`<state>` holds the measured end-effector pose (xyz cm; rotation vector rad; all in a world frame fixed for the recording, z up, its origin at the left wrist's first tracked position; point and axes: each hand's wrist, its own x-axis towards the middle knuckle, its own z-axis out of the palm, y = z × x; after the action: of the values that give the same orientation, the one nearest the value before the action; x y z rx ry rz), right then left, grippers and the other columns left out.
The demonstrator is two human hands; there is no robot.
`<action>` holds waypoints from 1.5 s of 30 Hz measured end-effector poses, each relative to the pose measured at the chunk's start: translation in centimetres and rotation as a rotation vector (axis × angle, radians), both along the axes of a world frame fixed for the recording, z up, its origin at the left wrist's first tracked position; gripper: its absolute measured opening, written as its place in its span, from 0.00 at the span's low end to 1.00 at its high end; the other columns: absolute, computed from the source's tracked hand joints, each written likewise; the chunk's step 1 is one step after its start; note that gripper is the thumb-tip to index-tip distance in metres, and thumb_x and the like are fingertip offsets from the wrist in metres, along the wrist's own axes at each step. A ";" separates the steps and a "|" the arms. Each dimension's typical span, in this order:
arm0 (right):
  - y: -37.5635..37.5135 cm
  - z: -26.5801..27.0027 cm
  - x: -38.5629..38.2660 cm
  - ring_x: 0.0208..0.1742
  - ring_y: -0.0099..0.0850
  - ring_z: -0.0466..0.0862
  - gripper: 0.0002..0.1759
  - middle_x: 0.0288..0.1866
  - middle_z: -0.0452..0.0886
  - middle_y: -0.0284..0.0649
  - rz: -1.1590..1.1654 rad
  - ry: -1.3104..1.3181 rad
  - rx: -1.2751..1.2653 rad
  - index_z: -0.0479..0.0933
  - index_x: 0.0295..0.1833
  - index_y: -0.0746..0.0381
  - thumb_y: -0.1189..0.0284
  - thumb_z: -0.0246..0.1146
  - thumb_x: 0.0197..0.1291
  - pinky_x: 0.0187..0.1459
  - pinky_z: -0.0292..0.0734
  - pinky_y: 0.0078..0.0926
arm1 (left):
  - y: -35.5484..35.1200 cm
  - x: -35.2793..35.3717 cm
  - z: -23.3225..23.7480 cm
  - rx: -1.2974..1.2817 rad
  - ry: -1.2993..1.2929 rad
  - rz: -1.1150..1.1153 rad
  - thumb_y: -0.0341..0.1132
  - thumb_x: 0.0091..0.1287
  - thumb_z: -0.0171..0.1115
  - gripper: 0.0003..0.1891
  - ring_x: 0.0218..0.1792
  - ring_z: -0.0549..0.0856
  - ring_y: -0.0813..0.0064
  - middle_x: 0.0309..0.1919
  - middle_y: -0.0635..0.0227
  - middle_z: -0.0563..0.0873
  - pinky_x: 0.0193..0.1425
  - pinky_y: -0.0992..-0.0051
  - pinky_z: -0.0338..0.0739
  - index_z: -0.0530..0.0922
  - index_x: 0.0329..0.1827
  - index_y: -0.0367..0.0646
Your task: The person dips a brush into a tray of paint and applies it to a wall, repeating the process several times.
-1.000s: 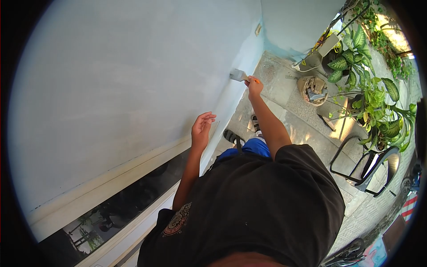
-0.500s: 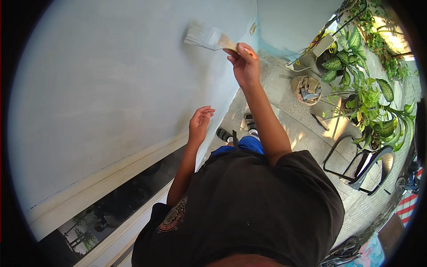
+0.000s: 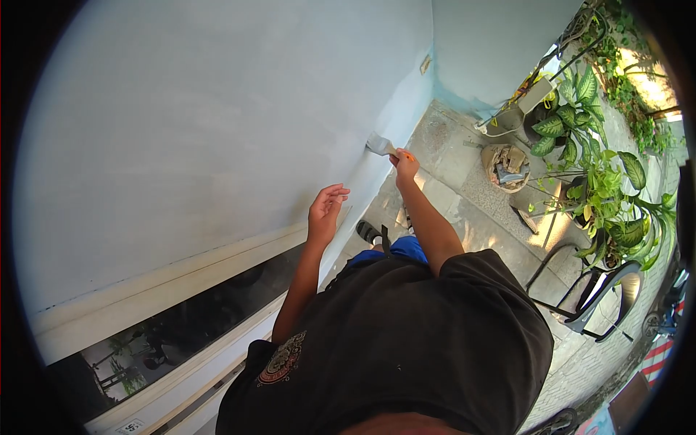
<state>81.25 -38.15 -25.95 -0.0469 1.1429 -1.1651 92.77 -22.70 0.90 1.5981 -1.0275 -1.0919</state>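
Observation:
My right hand (image 3: 407, 165) is wrapped round the handle of a wide paintbrush (image 3: 380, 144). The bristles point left and meet the pale grey-blue wall (image 3: 217, 130) low down, close to its bottom edge. To the left, my left hand (image 3: 328, 209) is held near the wall with its fingers apart and nothing in them. A small bare patch (image 3: 425, 65) shows on the wall near the corner.
A basket (image 3: 506, 168) of scraps stands on the tiled floor (image 3: 442, 145). Potted plants (image 3: 602, 188) and a black-framed chair (image 3: 591, 301) are at the right. A ledge (image 3: 167, 280) and dark window (image 3: 188, 326) lie at the lower left.
My right hand has moved the brush down the wall, towards its lower edge and closer to my body. My left hand has barely moved; the view has shifted slightly.

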 end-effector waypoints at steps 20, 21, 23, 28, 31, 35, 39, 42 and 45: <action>0.5 11.1 -1.0 0.50 0.39 0.85 0.09 0.45 0.82 0.44 0.185 -0.364 -0.245 0.75 0.49 0.65 0.75 0.61 0.65 0.49 0.82 0.32 | 1.5 -1.5 -1.8 -0.063 0.010 0.067 0.33 0.72 0.53 0.15 0.49 0.81 0.73 0.50 0.62 0.84 0.55 0.73 0.72 0.73 0.59 0.39; 1.2 8.4 -1.3 0.47 0.39 0.85 0.09 0.45 0.82 0.44 0.164 -0.263 -0.205 0.75 0.48 0.66 0.75 0.62 0.64 0.47 0.83 0.31 | 1.7 -1.7 -1.6 -0.063 0.012 0.075 0.33 0.72 0.53 0.15 0.49 0.81 0.73 0.50 0.62 0.84 0.55 0.73 0.72 0.73 0.59 0.39; 3.0 3.9 -2.2 0.45 0.39 0.86 0.09 0.44 0.82 0.45 0.146 -0.167 -0.164 0.75 0.47 0.66 0.76 0.62 0.63 0.46 0.84 0.31 | 2.1 -2.1 -0.9 -0.074 0.030 0.077 0.28 0.73 0.51 0.14 0.51 0.81 0.72 0.49 0.58 0.83 0.61 0.71 0.73 0.72 0.59 0.34; 5.7 2.4 -4.9 0.38 0.38 0.87 0.09 0.41 0.82 0.46 0.205 -0.044 -0.042 0.76 0.45 0.66 0.76 0.64 0.60 0.39 0.86 0.28 | 3.9 -2.5 0.0 -0.069 0.021 0.093 0.27 0.73 0.51 0.14 0.52 0.81 0.72 0.50 0.58 0.82 0.61 0.71 0.74 0.72 0.59 0.34; 6.4 3.2 -6.7 0.39 0.39 0.87 0.09 0.41 0.82 0.45 0.227 -0.068 -0.070 0.75 0.46 0.65 0.76 0.63 0.61 0.40 0.86 0.28 | 5.0 -2.4 -0.4 -0.085 0.041 0.104 0.27 0.73 0.51 0.14 0.52 0.81 0.72 0.49 0.58 0.82 0.61 0.71 0.74 0.72 0.59 0.34; 6.7 5.2 -9.7 0.42 0.39 0.86 0.11 0.44 0.81 0.43 0.193 -0.151 -0.125 0.73 0.49 0.64 0.73 0.62 0.63 0.44 0.84 0.29 | 6.3 -2.2 -0.8 -0.157 0.045 0.107 0.33 0.73 0.54 0.15 0.49 0.81 0.74 0.49 0.63 0.84 0.53 0.74 0.72 0.73 0.59 0.39; 7.9 8.3 -12.9 0.44 0.40 0.86 0.10 0.44 0.81 0.42 0.108 -0.203 -0.168 0.73 0.48 0.62 0.74 0.62 0.63 0.44 0.84 0.31 | 8.0 -2.9 -1.0 -0.221 0.098 0.085 0.32 0.73 0.53 0.14 0.49 0.81 0.74 0.49 0.61 0.84 0.55 0.73 0.73 0.73 0.59 0.38; 9.7 11.6 -15.1 0.44 0.40 0.86 0.09 0.45 0.81 0.43 0.091 -0.199 -0.240 0.73 0.48 0.62 0.74 0.62 0.63 0.44 0.84 0.31 | 9.1 -4.0 0.0 -0.263 0.103 0.007 0.27 0.73 0.51 0.13 0.52 0.81 0.72 0.49 0.58 0.82 0.61 0.70 0.74 0.72 0.58 0.34; 12.8 14.5 -17.5 0.46 0.39 0.85 0.10 0.46 0.81 0.43 0.082 -0.172 -0.305 0.73 0.49 0.62 0.72 0.61 0.64 0.45 0.82 0.30 | 11.8 -5.8 -0.3 -0.290 0.150 -0.015 0.28 0.72 0.52 0.13 0.50 0.81 0.73 0.49 0.60 0.83 0.60 0.71 0.74 0.73 0.58 0.35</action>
<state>63.78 -25.39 -11.49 -0.2215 0.7984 -1.2368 87.01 -10.94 0.61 1.2602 -1.0463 -1.0055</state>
